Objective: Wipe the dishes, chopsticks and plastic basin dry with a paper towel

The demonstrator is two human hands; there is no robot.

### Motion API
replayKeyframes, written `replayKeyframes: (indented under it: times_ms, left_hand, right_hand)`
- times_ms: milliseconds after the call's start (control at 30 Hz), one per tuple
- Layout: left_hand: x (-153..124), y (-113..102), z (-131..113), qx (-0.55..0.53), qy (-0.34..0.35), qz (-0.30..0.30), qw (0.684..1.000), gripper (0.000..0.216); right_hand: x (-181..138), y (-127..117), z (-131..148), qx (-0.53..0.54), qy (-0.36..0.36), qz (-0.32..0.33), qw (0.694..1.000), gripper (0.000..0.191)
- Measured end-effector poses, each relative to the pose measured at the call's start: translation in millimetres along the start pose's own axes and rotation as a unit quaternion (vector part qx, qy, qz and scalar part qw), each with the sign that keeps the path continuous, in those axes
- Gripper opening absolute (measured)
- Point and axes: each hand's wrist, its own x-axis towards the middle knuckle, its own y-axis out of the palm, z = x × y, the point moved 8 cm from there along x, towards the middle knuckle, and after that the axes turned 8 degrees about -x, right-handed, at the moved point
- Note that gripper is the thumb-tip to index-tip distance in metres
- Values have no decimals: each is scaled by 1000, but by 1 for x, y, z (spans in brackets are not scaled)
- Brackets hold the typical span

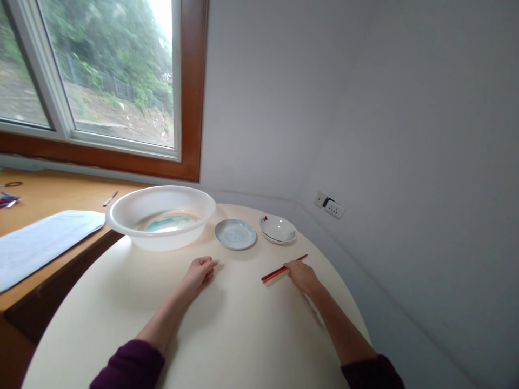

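My right hand (302, 275) is closed on several chopsticks (274, 275) at the right side of the round table. They are dark red, bright red and pale, lying side by side and slanting up to the right. Under my right wrist a thin whitish thing (312, 310) shows in part; its kind is hidden. My left hand (201, 271) rests over the table with its fingers curled in, nothing visible in them. Beyond it sits a pale grey-blue plate (235, 234). To the right, white dishes (278, 229) with a red flower mark are stacked.
A large translucent plastic basin (162, 240) stands at the table's back left, with something blue-green at its bottom. A wooden desk (77, 186) adjoins on the left, bearing a light blue folded cloth (51, 237) and a pen (110, 198). Walls border the back and right.
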Motion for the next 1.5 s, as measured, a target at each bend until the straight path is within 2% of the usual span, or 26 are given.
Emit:
replayKeyframes:
  times_ms: [167, 267, 333, 367, 433, 500, 633, 800, 933, 1067, 1133, 1233, 1300, 1367, 1400, 1433, 1500]
  left_hand:
    - [-3, -1, -3, 66, 36, -33, 997, 42]
    - [-13, 9, -13, 175, 124, -46, 976, 31]
    - [-24, 30, -20, 331, 214, -8, 919, 14]
    - [-30, 41, -19, 416, 241, 20, 877, 23]
    - [-35, 55, -6, 552, 233, 65, 798, 35]
    - [-35, 56, 7, 636, 187, 80, 744, 26]
    - [-34, 54, 13, 707, 152, 79, 686, 27]
    - [-36, 57, 9, 739, 144, 78, 654, 30]
    - [-38, 61, 7, 732, 151, 91, 658, 25]
    - [-35, 59, 11, 697, 137, 100, 697, 22]
    - [-31, 53, 10, 659, 126, 75, 738, 22]
    - [-27, 40, 0, 539, 153, 10, 828, 20]
    - [-25, 29, -8, 436, 185, -33, 880, 19]
    - [-23, 19, -13, 362, 206, -67, 906, 16]
    - [-23, 16, -14, 339, 211, -78, 913, 15]
    - [-22, 14, -14, 324, 214, -82, 918, 14]
    - [-22, 17, -13, 309, 215, -62, 924, 16]
  right_hand:
    - [3, 5, 25, -1, -49, -18, 999, 29]
    - [-1, 7, 55, -2, -92, -28, 995, 26]
    - [-4, 6, 79, -4, -120, -38, 992, 24]
    - [-7, 5, 91, -4, -134, -45, 990, 22]
    - [-11, 3, 115, -3, -160, -60, 985, 20]
    - [-16, 1, 135, -5, -179, -81, 980, 19]
    - [-22, 1, 157, -54, -190, -137, 971, 22]
    - [-27, 2, 165, -110, -236, -156, 953, 23]
    - [-27, -10, 166, -138, -272, -143, 942, 19]
    - [-27, -34, 168, -162, -291, -136, 933, 15]
    - [-34, -55, 173, -164, -310, -189, 917, 14]
    - [-57, -92, 179, -103, -330, -341, 874, 15]
    - [-75, -106, 178, -10, -343, -421, 840, 13]
    - [-79, -109, 170, 132, -331, -440, 824, 5]
    - [-74, -106, 162, 223, -301, -428, 822, 2]
    - [-65, -99, 153, 326, -255, -406, 815, 9]
    - [-41, -78, 139, 529, -154, -332, 766, 35]
